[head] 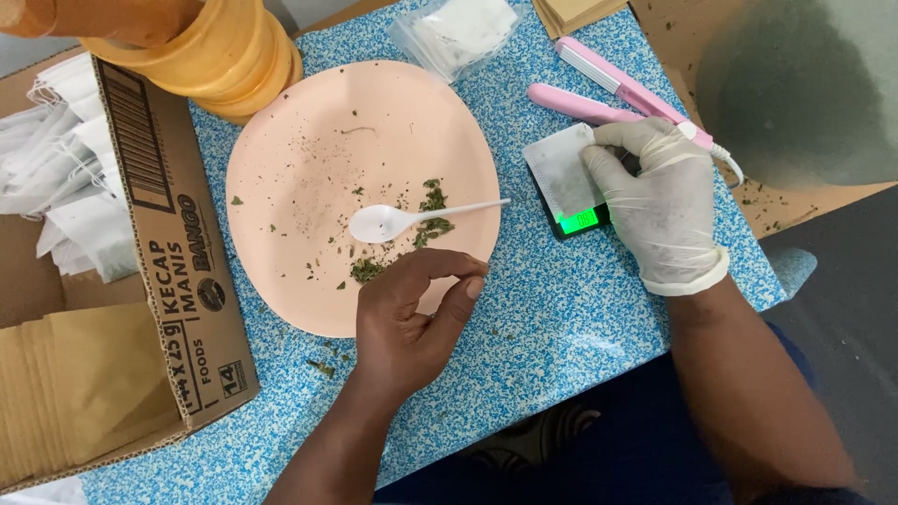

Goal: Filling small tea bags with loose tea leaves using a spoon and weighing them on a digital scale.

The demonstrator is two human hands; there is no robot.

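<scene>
The bare left hand [412,313] hovers over the near rim of the pink plate [281,243], its grip pinched shut, thumb against fingertips; whether any crumbs sit in the pinch I cannot tell. Just beyond the knuckles a white plastic spoon [388,222] lies in the plate with its handle pointing right, among small heaps of dried green herb [432,213]. The gloved right hand [659,201] rests on a white filter sachet [561,168] that lies on a small black scale [575,223], fingers curled over the sachet's right edge, seemingly gripping it and pinning it there. Behind the scale lies a pink sealing tool [608,93], and a clear bag of sachets [458,33] beyond the plate. A cardboard box [178,271] stands on the left of the speckled blue surface [561,318]. The risk, as I judge it, is a false reading while the glove presses the scale; loose flakes could also drop onto the surface between plate and sachet.
</scene>
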